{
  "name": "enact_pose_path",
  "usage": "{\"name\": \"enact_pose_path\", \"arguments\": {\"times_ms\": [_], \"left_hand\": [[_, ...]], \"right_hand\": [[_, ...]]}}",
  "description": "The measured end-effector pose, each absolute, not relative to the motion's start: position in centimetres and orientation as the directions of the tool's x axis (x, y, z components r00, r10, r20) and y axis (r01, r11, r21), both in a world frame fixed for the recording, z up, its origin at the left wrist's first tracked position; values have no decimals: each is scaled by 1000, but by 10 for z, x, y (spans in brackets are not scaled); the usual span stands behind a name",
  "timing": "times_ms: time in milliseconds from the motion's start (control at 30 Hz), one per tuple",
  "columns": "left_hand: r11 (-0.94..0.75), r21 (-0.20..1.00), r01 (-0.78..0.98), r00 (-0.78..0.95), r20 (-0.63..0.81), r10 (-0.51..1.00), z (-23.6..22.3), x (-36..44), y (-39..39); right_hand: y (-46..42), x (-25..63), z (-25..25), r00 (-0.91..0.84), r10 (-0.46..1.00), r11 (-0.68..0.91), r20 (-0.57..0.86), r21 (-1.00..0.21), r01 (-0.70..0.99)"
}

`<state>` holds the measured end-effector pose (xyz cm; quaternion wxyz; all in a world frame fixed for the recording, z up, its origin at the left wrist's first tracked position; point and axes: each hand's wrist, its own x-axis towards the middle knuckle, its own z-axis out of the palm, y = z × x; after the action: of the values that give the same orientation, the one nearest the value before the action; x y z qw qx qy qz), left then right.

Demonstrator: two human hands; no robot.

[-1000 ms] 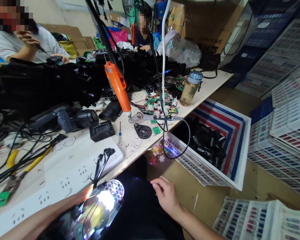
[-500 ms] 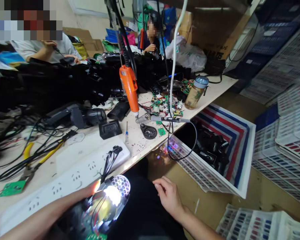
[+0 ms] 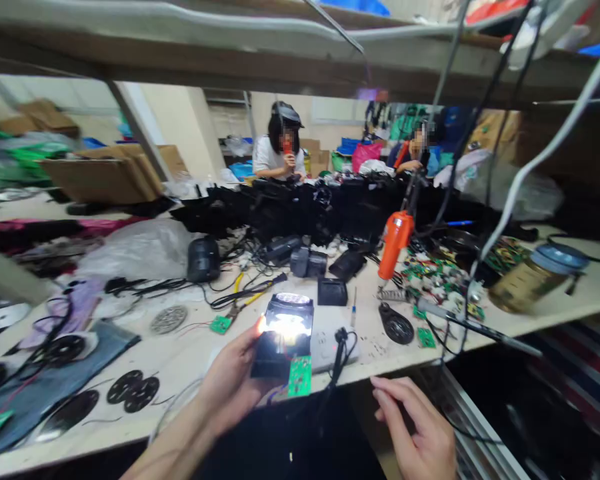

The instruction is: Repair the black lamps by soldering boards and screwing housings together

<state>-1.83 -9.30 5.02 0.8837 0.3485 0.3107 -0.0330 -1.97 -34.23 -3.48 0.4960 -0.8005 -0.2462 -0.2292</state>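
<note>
My left hand is closed around the side of a black lamp housing. Its lit front glares white, and a round honeycomb-like panel sits at its top end. A green circuit board hangs at the housing's lower right, apparently wired to it. To the right, in front of the table edge, my right hand is loosely curled with a gap between thumb and fingers; nothing shows in it. Nearest to it, a black plug and cable drape over a white power strip.
An orange electric screwdriver hangs over the table. Behind it lies a heap of black parts. A soldering iron juts past the table edge near a bottle. Pliers lie left. Two people sit opposite; a shelf crosses overhead.
The view has swung up and left. The lit housing has risen from lap level to in front of the table edge, held by my left hand. My right hand's fingers have parted somewhat.
</note>
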Motion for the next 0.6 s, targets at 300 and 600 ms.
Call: {"name": "enact_pose_path", "arguments": {"times_ms": [300, 600], "left_hand": [[766, 640, -62, 900, -296, 321, 15, -2, -51], [806, 574, -145, 868, -317, 382, 4, 3, -38]], "right_hand": [[-248, 31, 14, 527, 521, -155, 672, -532, 832], [-212, 53, 2, 560, 462, -156, 688, -558, 815]]}}
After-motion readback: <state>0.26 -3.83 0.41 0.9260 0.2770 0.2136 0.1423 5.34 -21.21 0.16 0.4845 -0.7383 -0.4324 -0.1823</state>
